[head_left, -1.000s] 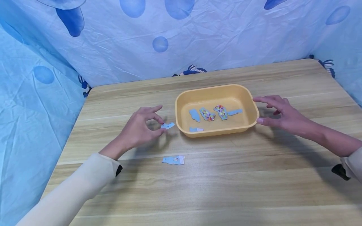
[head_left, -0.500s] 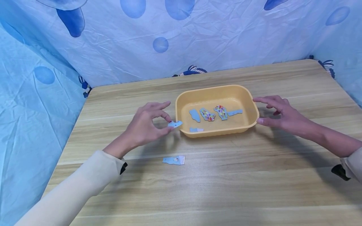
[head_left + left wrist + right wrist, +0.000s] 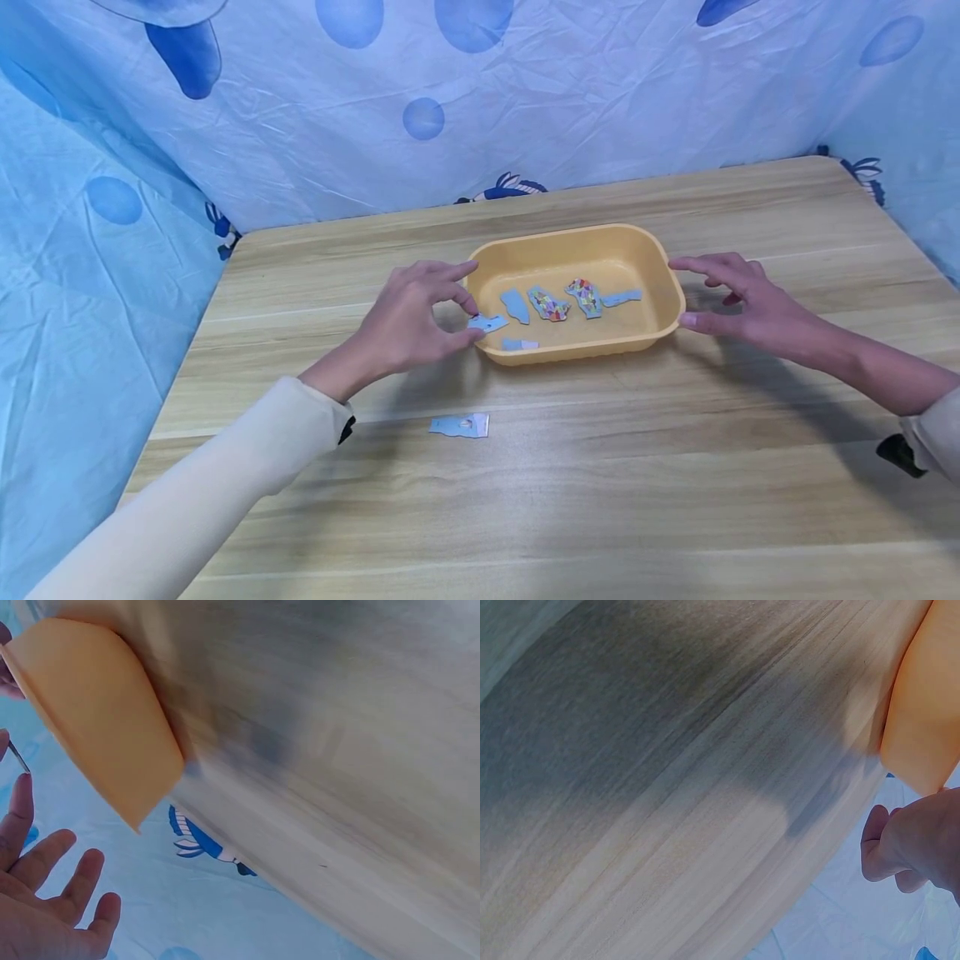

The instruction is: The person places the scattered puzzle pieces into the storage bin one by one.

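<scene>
My left hand [image 3: 408, 321] pinches a pale-blue jigsaw puzzle piece [image 3: 491, 323] between thumb and index finger, over the left rim of a yellow-orange plastic tray [image 3: 585, 351]. In the left wrist view the piece [image 3: 20, 758] shows edge-on, a thin dark sliver at the fingertip, with the other fingers spread. Inside the tray lie several flat pieces, two with a bright multicoloured pattern [image 3: 585, 298] and others plain blue [image 3: 516, 306]. My right hand [image 3: 731, 298] touches the tray's right end with extended index finger and thumb; its other fingers are bent.
One more light-blue piece [image 3: 459, 426] with a whitish end lies on the wooden table [image 3: 615, 483], in front of the tray. Behind the table's far edge hangs a blue cloth [image 3: 300, 142] with round spots, and it continues down the left side.
My left hand has moved right, carrying the pinched puzzle piece from beside the tray to over its left rim. The right hand stays at the tray's right end.
</scene>
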A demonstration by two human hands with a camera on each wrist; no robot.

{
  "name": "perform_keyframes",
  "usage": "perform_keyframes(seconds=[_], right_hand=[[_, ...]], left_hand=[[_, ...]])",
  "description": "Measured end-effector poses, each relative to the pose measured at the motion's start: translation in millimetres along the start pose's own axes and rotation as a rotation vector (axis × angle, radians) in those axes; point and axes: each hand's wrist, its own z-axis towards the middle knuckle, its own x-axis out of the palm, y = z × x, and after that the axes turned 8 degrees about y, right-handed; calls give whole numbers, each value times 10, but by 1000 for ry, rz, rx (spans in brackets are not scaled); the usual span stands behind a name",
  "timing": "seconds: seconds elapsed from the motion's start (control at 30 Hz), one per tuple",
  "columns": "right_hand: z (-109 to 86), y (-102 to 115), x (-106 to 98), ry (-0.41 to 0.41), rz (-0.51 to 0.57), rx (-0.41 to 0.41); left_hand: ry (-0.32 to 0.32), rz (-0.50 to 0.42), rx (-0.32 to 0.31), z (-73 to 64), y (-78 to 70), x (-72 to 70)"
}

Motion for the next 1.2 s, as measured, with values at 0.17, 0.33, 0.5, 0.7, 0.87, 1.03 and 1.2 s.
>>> perform_keyframes(seconds=[0.17,0.33,0.5,0.7,0.87,1.03,1.2], right_hand=[[6,6,0,3,1,8],[7,3,5,6,3,17],[3,6,7,6,2,20],[1,5,-1,7,-1,22],[2,-6,-3,9,-5,25],[0,-13,-3,10,-6,33],[3,-14,2,7,-4,30]], left_hand=[[28,19,10,125,-53,7],[42,24,54,231,-103,39],[60,54,65,291,-150,58],[94,104,74,363,-205,62],[141,143,67,434,-262,65],[174,164,55,507,-300,96],[201,190,70,569,-320,149]])
